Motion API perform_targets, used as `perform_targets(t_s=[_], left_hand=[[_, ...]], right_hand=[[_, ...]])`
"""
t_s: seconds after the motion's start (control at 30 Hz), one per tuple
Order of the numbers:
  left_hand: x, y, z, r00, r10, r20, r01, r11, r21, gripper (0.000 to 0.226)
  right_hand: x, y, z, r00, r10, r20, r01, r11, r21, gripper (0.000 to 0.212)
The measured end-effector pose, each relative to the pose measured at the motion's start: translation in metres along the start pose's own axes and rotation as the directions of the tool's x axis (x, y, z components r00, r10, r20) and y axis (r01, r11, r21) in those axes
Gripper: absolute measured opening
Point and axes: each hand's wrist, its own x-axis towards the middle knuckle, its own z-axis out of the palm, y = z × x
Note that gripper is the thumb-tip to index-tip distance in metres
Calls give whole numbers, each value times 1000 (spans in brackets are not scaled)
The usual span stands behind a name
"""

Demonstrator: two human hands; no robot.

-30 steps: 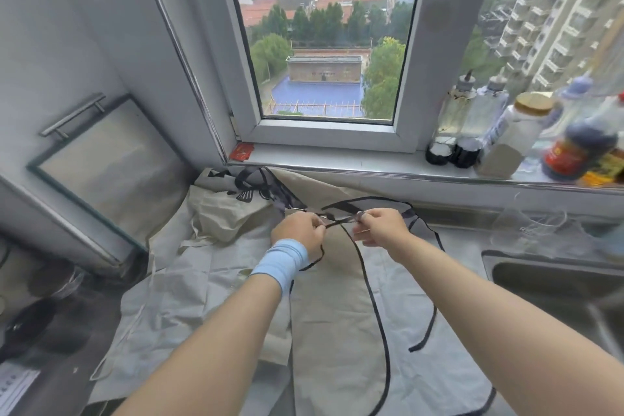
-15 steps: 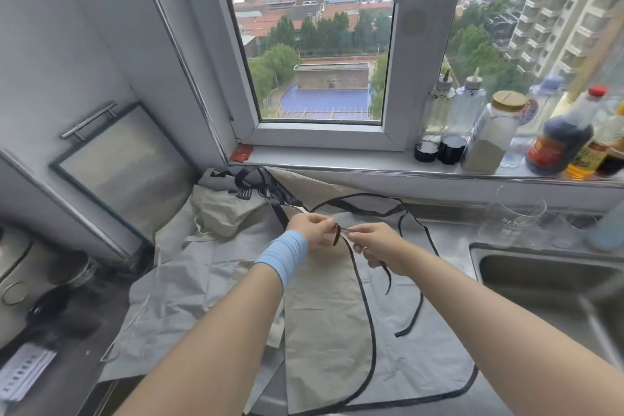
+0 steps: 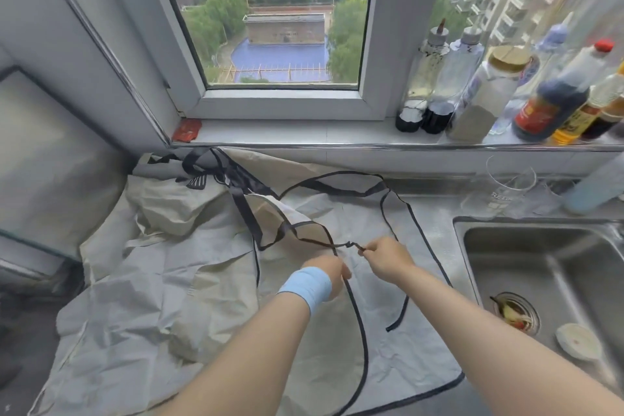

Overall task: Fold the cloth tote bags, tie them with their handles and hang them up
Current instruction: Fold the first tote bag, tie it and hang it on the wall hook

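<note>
Grey cloth bags (image 3: 189,287) lie spread flat and crumpled over the counter (image 3: 435,213), just left of the sink (image 3: 540,267). They are not folded yet. Thin black straps (image 3: 337,186) loop across the top bag.

The right hand (image 3: 388,260) pinches one strap end, with its fingers closed tight on it. A small knot (image 3: 349,244) sits in the strap right beside those fingers. The left hand (image 3: 329,272), with a blue band (image 3: 305,287) on its wrist, is closed too. A strap runs down from it, so I think it holds the other end, but the fingers are partly hidden.

I think the person is pulling a knot tight in the straps.

Things that could go wrong:
- The strap is thin and slippery-looking. If a pinch slips, the knot could come loose.
- The knot is being made while the bag is flat. It may tie only the straps and not hold a folded bag.
- A loose strap end (image 3: 396,317) lies near the sink. A hard pull could drag cloth over the edge, where it may get wet.
- A glass (image 3: 506,189) stands close by, and a swinging strap could knock it.
</note>
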Motion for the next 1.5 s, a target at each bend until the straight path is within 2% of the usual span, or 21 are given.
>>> perform_targets(t_s=[0.07, 0.13, 0.2, 0.33, 0.4, 0.5, 0.57, 0.67, 0.73, 0.83, 0.9, 0.97, 1.07, 1.13, 1.23, 1.3, 1.37, 1.43, 1.5], left_hand=[[18, -6, 5, 994, 78, 69, -87, 987, 133, 56], [32, -12, 11, 986, 140, 90, -154, 971, 183, 57], [40, -16, 16, 985, 168, 43, -173, 968, 182, 51], [46, -22, 18, 983, 182, 15, -179, 944, 276, 31], [47, -26, 19, 980, 201, 2, -197, 959, 203, 26], [36, -32, 11, 959, 239, -153, -236, 971, 41, 16], [28, -34, 7, 939, 257, -228, -259, 966, 22, 11], [12, -28, 6, 930, 263, -257, -269, 963, 12, 9], [4, -21, 7, 939, 235, -252, -243, 970, 0, 11], [-2, -10, 16, 967, 151, -204, -162, 986, -38, 37], [-5, 1, 29, 974, 74, -216, -95, 992, -88, 53], [-6, 9, 43, 970, -16, -244, -17, 991, -133, 52], [-14, 27, 65, 959, -148, -241, 110, 980, -163, 44], [-18, 38, 82, 964, -201, -177, 173, 972, -161, 44], [-24, 54, 106, 960, -247, -131, 227, 962, -154, 56], [-30, 68, 116, 950, -242, -198, 220, 967, -124, 62], [-37, 84, 125, 944, -213, -253, 186, 974, -126, 64], [-41, 97, 134, 955, -196, -221, 165, 974, -154, 68], [-44, 109, 141, 967, -196, -160, 182, 978, -101, 67]], right_hand=[[11, 8, 14, 1000, 17, 13, -17, 1000, 13, 18], [16, 13, 23, 1000, 13, 16, -14, 999, 33, 20], [20, 20, 29, 1000, 23, -20, -22, 998, 59, 20], [22, 31, 35, 990, 116, -80, -112, 992, 60, 3], [23, 33, 36, 988, 139, -73, -138, 990, 24, 2], [23, 28, 35, 978, 185, -98, -184, 983, 24, 3], [19, 19, 37, 978, 211, 7, -210, 968, 140, 11], [0, 4, 44, 938, 99, 331, -173, 964, 203, 30], [-5, 0, 44, 930, 31, 365, -111, 973, 201, 33], [-4, 14, 29, 979, -7, 204, -30, 984, 178, 22], [-8, 36, 12, 994, -23, 105, 13, 995, 97, 27], [-17, 56, -4, 999, 29, 25, -30, 999, 32, 29], [-31, 90, -20, 993, 99, -69, -109, 980, -164, 32], [-41, 107, -19, 984, 175, -45, -181, 964, -196, 54], [-55, 124, -7, 973, 220, -66, -228, 960, -160, 83], [-61, 133, -2, 962, 245, -116, -264, 947, -184, 93], [-67, 143, -2, 950, 257, -176, -296, 921, -254, 89], [-70, 151, -3, 943, 266, -200, -315, 908, -277, 81], [-74, 157, -3, 944, 264, -199, -313, 906, -284, 77]])
